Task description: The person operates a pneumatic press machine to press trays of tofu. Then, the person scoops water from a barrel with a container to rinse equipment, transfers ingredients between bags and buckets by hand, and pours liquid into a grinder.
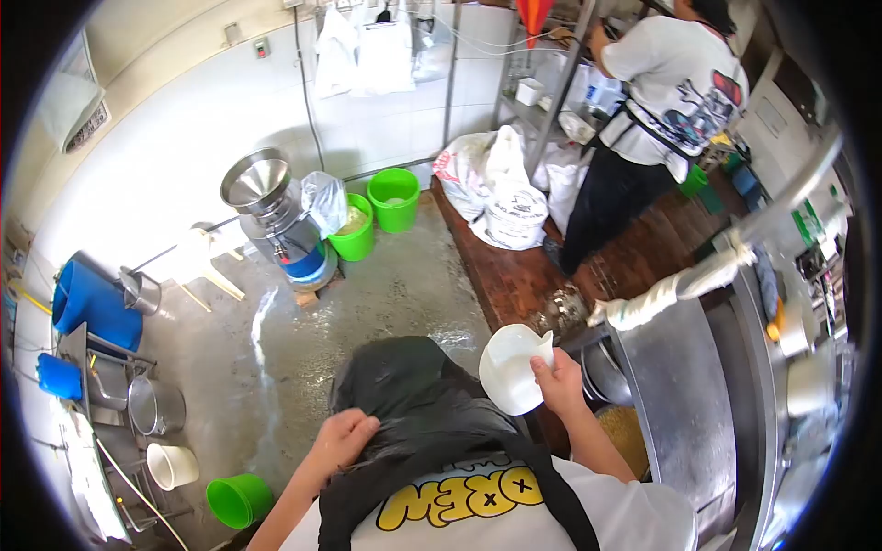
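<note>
My right hand (pixel 560 384) is closed on a white plastic jug (pixel 513 372), gripping it at its right side. The jug is tilted, and its pale inside faces up toward me. To the left, my left hand (pixel 345 437) is curled into a loose fist against the black apron (pixel 404 390) that I wear. Nothing shows in its fingers. Below the jug, to the right, a container of yellowish grains (pixel 625 436) is partly hidden by my right forearm.
A grinding machine with a steel hopper (pixel 256 182) stands ahead beside green buckets (pixel 395 200). White sacks (pixel 510 207) rest on a brown platform (pixel 514 289), where another person (pixel 666 101) stands. At left are a blue barrel (pixel 96 308) and pots. The floor (pixel 367 303) looks wet.
</note>
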{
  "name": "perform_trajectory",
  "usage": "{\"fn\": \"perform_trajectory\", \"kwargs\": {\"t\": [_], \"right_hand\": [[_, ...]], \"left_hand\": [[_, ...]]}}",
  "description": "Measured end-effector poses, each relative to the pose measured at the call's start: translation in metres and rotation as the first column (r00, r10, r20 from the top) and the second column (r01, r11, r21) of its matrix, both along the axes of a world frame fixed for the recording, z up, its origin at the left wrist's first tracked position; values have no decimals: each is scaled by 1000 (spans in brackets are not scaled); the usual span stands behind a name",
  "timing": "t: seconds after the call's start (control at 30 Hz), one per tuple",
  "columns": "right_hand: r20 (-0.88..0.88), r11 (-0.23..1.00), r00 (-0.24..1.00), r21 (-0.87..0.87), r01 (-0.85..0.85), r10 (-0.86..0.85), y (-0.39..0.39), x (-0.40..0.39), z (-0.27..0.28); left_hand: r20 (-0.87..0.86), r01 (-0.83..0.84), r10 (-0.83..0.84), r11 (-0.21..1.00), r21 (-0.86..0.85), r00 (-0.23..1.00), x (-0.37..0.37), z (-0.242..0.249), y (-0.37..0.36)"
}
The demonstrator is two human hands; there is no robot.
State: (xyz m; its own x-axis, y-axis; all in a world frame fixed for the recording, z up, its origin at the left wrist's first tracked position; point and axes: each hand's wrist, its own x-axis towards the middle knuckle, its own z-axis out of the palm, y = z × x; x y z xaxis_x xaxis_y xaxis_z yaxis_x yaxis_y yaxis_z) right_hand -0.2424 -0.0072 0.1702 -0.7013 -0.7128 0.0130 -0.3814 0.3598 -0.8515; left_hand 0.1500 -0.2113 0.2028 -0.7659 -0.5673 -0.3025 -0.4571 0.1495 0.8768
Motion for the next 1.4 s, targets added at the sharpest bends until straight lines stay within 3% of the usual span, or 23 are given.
{"fn": "perform_trajectory", "kwargs": {"t": [0.07,0.1,0.17,0.2,0.23,0.27,0.3,0.4,0.43,0.5,0.57,0.7,0.77,0.83,0.9,0.97,1.0,1.07,1.2,1.27,1.3,1.37,1.4], "right_hand": [[17,999,999,33,-40,40,-33,-19,-9],[-2,997,997,36,-71,71,-49,-27,-11],[1,992,994,57,-112,112,-77,-41,-12],[28,993,993,39,-114,113,-92,-50,-10],[48,994,993,17,-112,111,-107,-62,-8],[53,993,992,25,-119,118,-118,-75,-8],[19,989,990,45,-143,142,-130,-89,-11],[13,979,984,99,-177,177,-172,-119,-5],[28,975,983,125,-181,179,-184,-126,-1],[39,967,981,167,-192,188,-201,-139,-5],[46,955,977,208,-211,206,-222,-155,-5],[-69,892,944,356,-278,322,-280,-183,-3],[-107,845,916,439,-305,386,-316,-191,-7],[-263,890,866,300,-344,424,-357,-196,-20],[-251,852,847,381,-358,468,-407,-202,-18],[-231,807,828,461,-370,511,-463,-208,-22],[-177,760,806,494,-423,564,-492,-212,-28],[-80,682,783,550,-482,617,-559,-220,-24],[-38,677,811,573,-462,584,-672,-251,-45],[-65,647,789,615,-450,611,-715,-270,-64],[-95,633,777,645,-428,622,-732,-278,-69],[-56,597,796,694,-403,602,-768,-285,-57],[-55,625,817,674,-394,574,-780,-293,-57]], "left_hand": [[180,-209,227,971,-114,957,-23,-31,-38],[195,-223,242,968,-113,950,-25,-74,-59],[211,-313,246,858,406,946,-4,-159,-93],[213,-203,133,914,351,968,2,-150,-102],[221,-211,137,910,358,966,19,-172,-123],[244,66,-147,947,314,959,46,-215,-145],[276,343,-415,898,274,867,53,-237,-160],[720,-63,-110,976,208,685,-37,-103,-187],[725,-69,-118,972,223,678,-37,-114,-201],[603,-179,106,982,62,791,-39,-150,-237],[515,-220,262,965,-142,816,-86,-112,-264],[427,-161,199,979,-124,882,-177,-98,-334],[270,-108,154,978,-179,950,-228,-103,-363],[263,-43,83,987,-155,961,-282,-119,-394],[97,-83,91,993,-79,991,-336,-166,-422],[108,-74,59,988,137,992,-389,-192,-457],[99,-79,64,985,152,993,-412,-212,-471],[207,-279,215,890,360,954,-454,-242,-502],[272,-485,407,793,368,872,-512,-265,-569],[177,-602,583,794,86,793,-540,-279,-602],[184,-613,591,783,102,786,-555,-309,-617],[-90,-478,470,854,-205,878,-588,-382,-645],[-82,-488,482,851,-193,872,-594,-375,-656]]}}
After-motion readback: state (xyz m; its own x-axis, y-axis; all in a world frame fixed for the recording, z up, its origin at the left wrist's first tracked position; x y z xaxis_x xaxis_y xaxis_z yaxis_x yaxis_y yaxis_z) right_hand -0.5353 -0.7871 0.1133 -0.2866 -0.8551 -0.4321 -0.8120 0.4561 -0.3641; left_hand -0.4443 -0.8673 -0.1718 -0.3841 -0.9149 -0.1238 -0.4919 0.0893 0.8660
